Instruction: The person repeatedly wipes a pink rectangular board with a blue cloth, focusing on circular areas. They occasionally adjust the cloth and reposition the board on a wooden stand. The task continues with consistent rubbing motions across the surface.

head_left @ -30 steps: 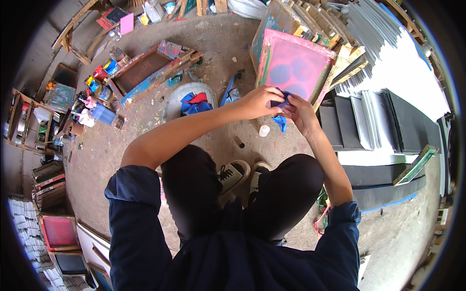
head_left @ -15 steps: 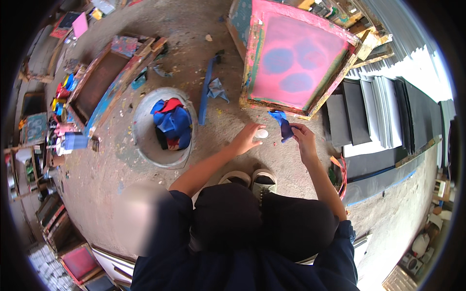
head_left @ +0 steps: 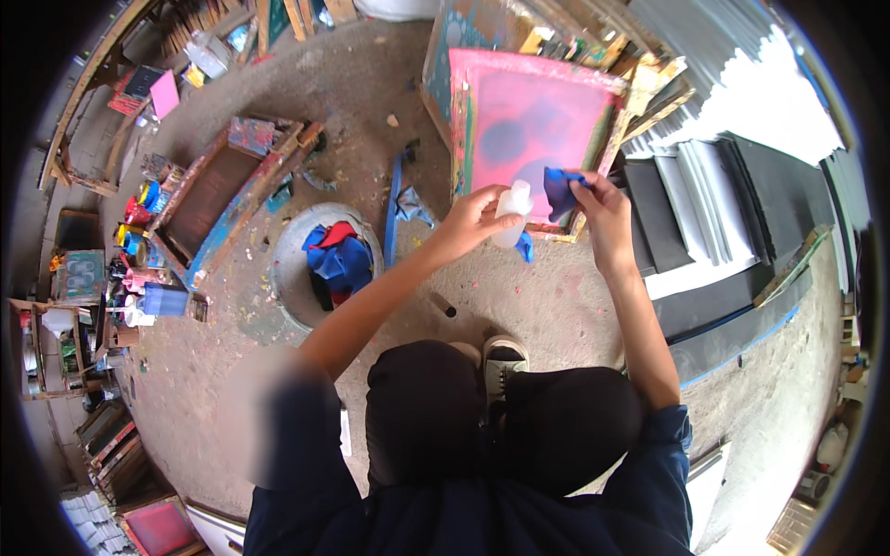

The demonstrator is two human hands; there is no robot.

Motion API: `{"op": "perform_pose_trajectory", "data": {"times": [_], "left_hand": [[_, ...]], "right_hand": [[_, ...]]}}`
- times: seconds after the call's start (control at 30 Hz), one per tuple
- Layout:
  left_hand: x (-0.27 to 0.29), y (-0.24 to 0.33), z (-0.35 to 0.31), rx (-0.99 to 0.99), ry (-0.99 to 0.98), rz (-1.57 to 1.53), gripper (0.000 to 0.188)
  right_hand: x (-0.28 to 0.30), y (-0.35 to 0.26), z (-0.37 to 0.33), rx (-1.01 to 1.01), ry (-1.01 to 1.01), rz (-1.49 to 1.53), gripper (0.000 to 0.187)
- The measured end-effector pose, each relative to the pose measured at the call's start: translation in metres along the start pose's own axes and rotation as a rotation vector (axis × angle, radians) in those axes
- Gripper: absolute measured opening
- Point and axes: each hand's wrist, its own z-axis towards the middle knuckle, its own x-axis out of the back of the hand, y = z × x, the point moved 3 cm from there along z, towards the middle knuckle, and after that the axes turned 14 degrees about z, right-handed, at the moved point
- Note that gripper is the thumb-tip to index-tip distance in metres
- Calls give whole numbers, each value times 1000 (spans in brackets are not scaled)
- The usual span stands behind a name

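Note:
My left hand (head_left: 471, 221) grips a translucent white squeeze bottle (head_left: 512, 219), held upright before the lower part of a pink screen-printing frame (head_left: 496, 97). Beside it, my right hand (head_left: 607, 215) pinches a crumpled dark blue cloth (head_left: 559, 192). A brighter blue scrap (head_left: 525, 247) shows below the bottle; I cannot tell whether it joins the cloth. The frame leans upright, with darker round patches on its pink mesh. Both hands cover parts of its lower area.
A grey bucket (head_left: 289, 289) with blue and red rags stands left. A short dark-ended stick (head_left: 445, 305) lies near my shoes. Another wooden frame (head_left: 211, 195) and paint containers (head_left: 139, 218) are farther left. Stacked black and white sheets (head_left: 709, 208) lie right.
My left hand has closed on the bottle and lifted it up from near the floor. My right hand has moved up with the blue cloth, toward the pink screen.

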Motion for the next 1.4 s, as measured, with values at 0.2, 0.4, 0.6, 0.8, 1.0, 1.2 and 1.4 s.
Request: {"op": "perform_pose_trajectory", "data": {"times": [0.2, 0.4, 0.6, 0.8, 1.0, 1.2, 1.4], "left_hand": [[16, 99, -9, -228, 146, 168, 38], [8, 161, -27, -256, 309, 515, 37], [2, 152, -39, -218, 332, 937, 36], [-11, 137, -40, 47, 117, 1153, 41], [-14, 120, -40, 83, 76, 1219, 40], [-19, 118, -39, 134, 29, 1230, 38], [-17, 114, -39, 116, 24, 1204, 38]], "right_hand": [[-46, -94, -17, 236, -71, -163, 18], [-47, -101, -44, 330, -79, -281, 18], [-56, -80, -69, 205, -25, -451, 21], [-28, -4, -46, 95, -44, -228, 24], [-35, 3, -51, -95, -62, -183, 25], [-29, 15, -50, -208, -20, -45, 23], [-32, 12, -54, -226, -4, -22, 24]]}}
